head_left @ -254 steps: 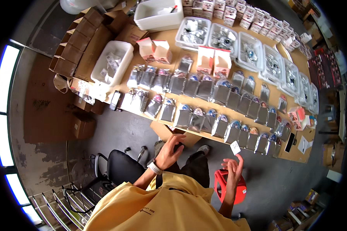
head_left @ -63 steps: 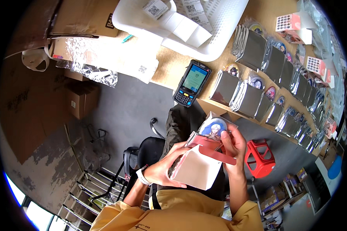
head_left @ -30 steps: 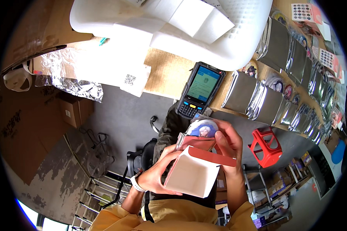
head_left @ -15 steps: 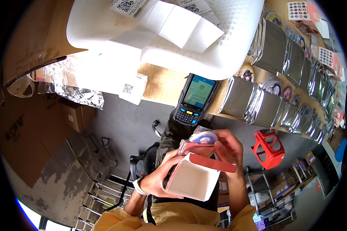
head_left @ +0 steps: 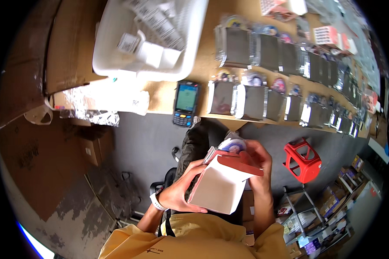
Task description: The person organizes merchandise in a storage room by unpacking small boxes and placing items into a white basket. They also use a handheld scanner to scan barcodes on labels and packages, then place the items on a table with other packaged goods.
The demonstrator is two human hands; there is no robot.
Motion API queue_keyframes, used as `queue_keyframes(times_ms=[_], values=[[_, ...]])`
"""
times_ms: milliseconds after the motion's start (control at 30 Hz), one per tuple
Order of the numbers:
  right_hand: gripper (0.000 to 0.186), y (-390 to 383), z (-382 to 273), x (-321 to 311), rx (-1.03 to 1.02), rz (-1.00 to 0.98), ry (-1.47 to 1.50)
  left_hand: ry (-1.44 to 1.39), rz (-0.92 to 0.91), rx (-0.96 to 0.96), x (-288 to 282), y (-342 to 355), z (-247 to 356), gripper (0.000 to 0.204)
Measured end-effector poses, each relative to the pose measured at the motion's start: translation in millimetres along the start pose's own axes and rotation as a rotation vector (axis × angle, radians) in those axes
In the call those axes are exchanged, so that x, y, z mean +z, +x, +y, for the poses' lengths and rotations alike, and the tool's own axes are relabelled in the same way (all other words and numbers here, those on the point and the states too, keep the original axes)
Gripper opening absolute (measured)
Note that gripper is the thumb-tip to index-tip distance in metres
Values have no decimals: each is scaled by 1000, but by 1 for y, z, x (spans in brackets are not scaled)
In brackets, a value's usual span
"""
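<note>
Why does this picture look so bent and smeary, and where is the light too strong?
In the head view, the wide fisheye lens blackens the corners and bows the front edge of the table; the silver packets look smeared, perhaps from head movement; glare washes out the white papers left of the handheld scanner; the open box looks sharper.

Bright light shines in from a long white window [head_left: 35, 242] at the lower left. Flat white paper [head_left: 110, 93] on the light-brown wooden table [head_left: 161, 95] glows so much its edges melt away. Rows of shiny grey plastic packets [head_left: 237, 47] glint and look smeary — the open white-and-red card box [head_left: 218, 186] is clearer, with soft shade inside. Black fills the corners — straight lines bend.
</note>
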State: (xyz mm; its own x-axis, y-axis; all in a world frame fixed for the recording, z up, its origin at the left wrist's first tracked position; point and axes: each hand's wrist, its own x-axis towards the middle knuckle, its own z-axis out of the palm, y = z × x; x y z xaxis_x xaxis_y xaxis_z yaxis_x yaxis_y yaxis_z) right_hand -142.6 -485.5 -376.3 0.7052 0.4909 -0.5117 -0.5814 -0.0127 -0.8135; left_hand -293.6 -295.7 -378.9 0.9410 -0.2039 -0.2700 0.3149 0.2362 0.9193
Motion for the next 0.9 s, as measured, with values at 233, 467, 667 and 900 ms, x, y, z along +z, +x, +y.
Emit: queue_keyframes(times_ms=[233, 467, 667, 900], values=[[36, -117, -70, -93, -166, 96, 215, 203, -245, 128, 115, 45, 53, 109], [28, -244, -72, -253, -333, 312, 198, 257, -453, 132, 303, 101, 63, 105], [24, -379, -115, -383, -461, 535, 163, 228, -663, 155, 487, 154, 72, 99], [26, -448, -125, -481, -529, 712, 282, 278, -841, 134, 601, 214, 75, 101]])
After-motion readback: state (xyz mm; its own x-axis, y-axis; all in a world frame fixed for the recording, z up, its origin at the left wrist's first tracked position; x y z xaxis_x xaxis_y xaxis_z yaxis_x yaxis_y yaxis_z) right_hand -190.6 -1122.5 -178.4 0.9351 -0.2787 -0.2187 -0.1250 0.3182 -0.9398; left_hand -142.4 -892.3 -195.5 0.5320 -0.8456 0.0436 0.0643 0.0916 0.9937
